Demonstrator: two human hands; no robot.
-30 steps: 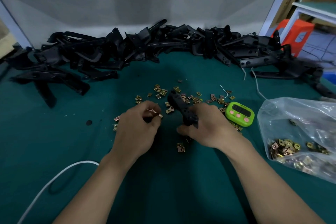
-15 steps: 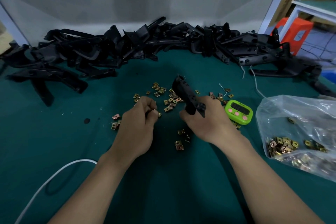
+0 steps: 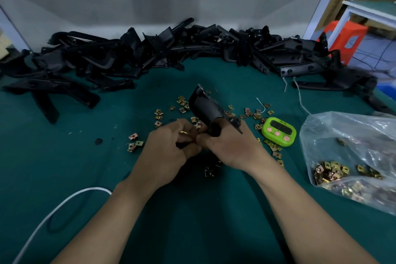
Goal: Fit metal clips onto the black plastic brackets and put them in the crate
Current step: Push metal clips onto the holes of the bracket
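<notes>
The right hand [image 3: 231, 148] grips bracket [image 3: 205, 109], left hand [image 3: 169, 150] pinches clip [image 3: 183, 132].

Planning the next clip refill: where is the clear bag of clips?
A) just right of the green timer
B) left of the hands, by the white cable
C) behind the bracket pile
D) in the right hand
A: the clear bag lies just right of the green timer, with clips heaped inside.

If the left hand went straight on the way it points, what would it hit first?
Likely the black plastic bracket gripped by the right hand; the left hand, pinching a metal clip, seems nearly against it, depth unclear.
</notes>
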